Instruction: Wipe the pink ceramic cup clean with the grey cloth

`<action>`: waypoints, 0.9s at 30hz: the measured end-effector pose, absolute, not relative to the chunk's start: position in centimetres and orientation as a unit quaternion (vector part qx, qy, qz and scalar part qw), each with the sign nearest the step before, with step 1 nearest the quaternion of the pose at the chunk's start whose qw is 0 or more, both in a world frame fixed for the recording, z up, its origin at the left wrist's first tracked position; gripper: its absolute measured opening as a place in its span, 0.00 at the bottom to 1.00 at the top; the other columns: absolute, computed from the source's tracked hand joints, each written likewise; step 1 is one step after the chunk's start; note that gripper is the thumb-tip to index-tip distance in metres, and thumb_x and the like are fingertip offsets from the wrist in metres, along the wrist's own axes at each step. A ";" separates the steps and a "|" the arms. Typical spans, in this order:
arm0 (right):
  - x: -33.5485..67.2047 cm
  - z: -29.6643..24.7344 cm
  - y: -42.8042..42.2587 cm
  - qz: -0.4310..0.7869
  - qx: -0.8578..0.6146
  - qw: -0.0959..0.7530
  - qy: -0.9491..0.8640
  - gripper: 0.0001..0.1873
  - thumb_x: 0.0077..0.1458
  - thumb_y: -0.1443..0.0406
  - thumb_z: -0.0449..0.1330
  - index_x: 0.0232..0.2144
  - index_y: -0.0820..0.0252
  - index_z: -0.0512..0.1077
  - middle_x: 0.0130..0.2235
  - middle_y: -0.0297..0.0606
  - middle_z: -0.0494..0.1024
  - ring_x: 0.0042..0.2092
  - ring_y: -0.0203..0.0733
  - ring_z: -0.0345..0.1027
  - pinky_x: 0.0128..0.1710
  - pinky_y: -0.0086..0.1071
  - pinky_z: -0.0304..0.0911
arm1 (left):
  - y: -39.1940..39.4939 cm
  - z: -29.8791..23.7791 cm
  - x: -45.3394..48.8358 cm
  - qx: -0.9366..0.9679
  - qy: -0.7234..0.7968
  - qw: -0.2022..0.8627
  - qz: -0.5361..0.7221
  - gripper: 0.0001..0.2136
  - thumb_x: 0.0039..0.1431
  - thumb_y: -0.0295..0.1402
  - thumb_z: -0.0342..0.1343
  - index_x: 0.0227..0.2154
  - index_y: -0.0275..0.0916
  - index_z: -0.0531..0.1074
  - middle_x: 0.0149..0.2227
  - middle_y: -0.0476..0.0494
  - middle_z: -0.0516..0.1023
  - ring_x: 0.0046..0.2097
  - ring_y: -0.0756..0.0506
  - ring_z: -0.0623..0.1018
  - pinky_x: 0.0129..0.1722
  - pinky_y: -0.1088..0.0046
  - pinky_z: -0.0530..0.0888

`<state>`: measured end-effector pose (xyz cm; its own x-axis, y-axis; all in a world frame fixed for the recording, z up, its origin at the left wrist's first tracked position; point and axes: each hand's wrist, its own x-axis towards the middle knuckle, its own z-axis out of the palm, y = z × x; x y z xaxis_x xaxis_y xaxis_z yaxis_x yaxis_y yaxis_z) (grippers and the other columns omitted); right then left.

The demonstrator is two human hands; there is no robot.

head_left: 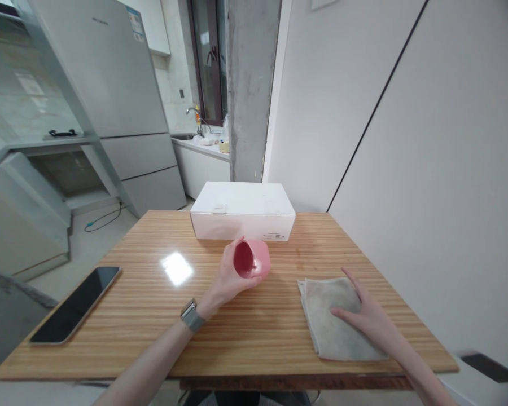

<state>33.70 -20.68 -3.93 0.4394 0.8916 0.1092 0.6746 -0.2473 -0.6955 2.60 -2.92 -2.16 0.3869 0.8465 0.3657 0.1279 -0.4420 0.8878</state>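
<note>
A pink cup (261,260) is tipped on its side, its mouth facing left toward me. My left hand (228,275) wraps round it, thumb below and fingers above, over the middle of the table. On the right lies a folded grey cloth (328,316). My right hand (366,310) is over this cloth with thumb and fingers spread apart, gripping nothing; whether the fingertips touch the fabric I cannot tell.
A white box (243,200) stands at the back of the wooden table (152,316), just behind the cup. A dark-screened phone (78,304) lies near the left edge. The white wall (427,169) runs along the right side.
</note>
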 end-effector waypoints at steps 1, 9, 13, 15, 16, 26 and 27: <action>33.7 -4.0 -20.7 0.150 -0.775 0.342 -0.510 0.52 0.45 0.53 0.63 0.68 0.56 0.46 0.67 0.48 0.58 0.66 0.56 0.55 0.65 0.50 0.50 | -3.0 -2.0 2.9 0.732 0.333 0.405 0.435 0.47 0.38 0.35 0.72 0.63 0.44 0.55 0.60 0.37 0.63 0.60 0.36 0.66 0.60 0.52 0.64; 34.1 -5.3 -21.7 0.134 -0.774 0.357 -0.505 0.51 0.46 0.53 0.65 0.68 0.50 0.46 0.59 0.47 0.70 0.60 0.56 0.65 0.60 0.51 0.58 | -4.1 0.3 6.8 0.770 0.260 0.436 0.387 0.47 0.39 0.36 0.71 0.63 0.43 0.54 0.60 0.36 0.67 0.58 0.35 0.70 0.58 0.53 0.66; 34.2 -5.7 -21.6 0.127 -0.762 0.387 -0.504 0.53 0.41 0.52 0.70 0.66 0.50 0.52 0.55 0.45 0.75 0.58 0.59 0.67 0.60 0.53 0.58 | -4.2 1.0 10.9 0.788 0.265 0.415 0.369 0.48 0.39 0.41 0.70 0.63 0.42 0.54 0.58 0.36 0.70 0.57 0.35 0.71 0.58 0.55 0.66; 34.1 -5.8 -21.5 0.125 -0.750 0.414 -0.500 0.53 0.40 0.52 0.70 0.65 0.51 0.54 0.57 0.45 0.74 0.59 0.58 0.66 0.61 0.53 0.58 | -4.2 1.1 13.1 0.802 0.267 0.393 0.362 0.47 0.39 0.43 0.69 0.63 0.43 0.54 0.58 0.37 0.69 0.57 0.35 0.70 0.58 0.55 0.66; 34.1 -5.9 -21.5 0.127 -0.744 0.431 -0.495 0.51 0.42 0.51 0.70 0.65 0.52 0.55 0.58 0.45 0.73 0.60 0.58 0.66 0.61 0.52 0.58 | -4.2 1.0 14.1 0.810 0.262 0.380 0.361 0.47 0.39 0.44 0.68 0.63 0.42 0.54 0.59 0.37 0.69 0.58 0.35 0.70 0.58 0.56 0.66; 34.8 -7.0 -24.0 0.155 -0.729 0.543 -0.387 0.38 0.54 0.45 0.59 0.61 0.55 0.59 0.59 0.48 0.71 0.60 0.54 0.65 0.64 0.51 0.55 | -4.9 -0.4 19.2 0.842 0.277 0.325 0.330 0.47 0.40 0.49 0.65 0.63 0.40 0.54 0.59 0.33 0.67 0.57 0.32 0.70 0.57 0.55 0.67; 34.8 -6.8 -24.1 0.157 -0.727 0.548 -0.383 0.37 0.54 0.45 0.59 0.60 0.55 0.61 0.58 0.48 0.72 0.60 0.54 0.66 0.63 0.51 0.56 | -4.9 -0.3 19.3 0.842 0.276 0.325 0.329 0.47 0.41 0.49 0.65 0.63 0.40 0.54 0.58 0.33 0.67 0.57 0.32 0.70 0.57 0.55 0.68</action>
<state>34.78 -24.09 -6.78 0.6575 0.7286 0.1920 0.3858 -0.1067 -0.9164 19.32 -4.89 -0.35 0.6304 0.6797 0.3750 0.2518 -0.6359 0.7295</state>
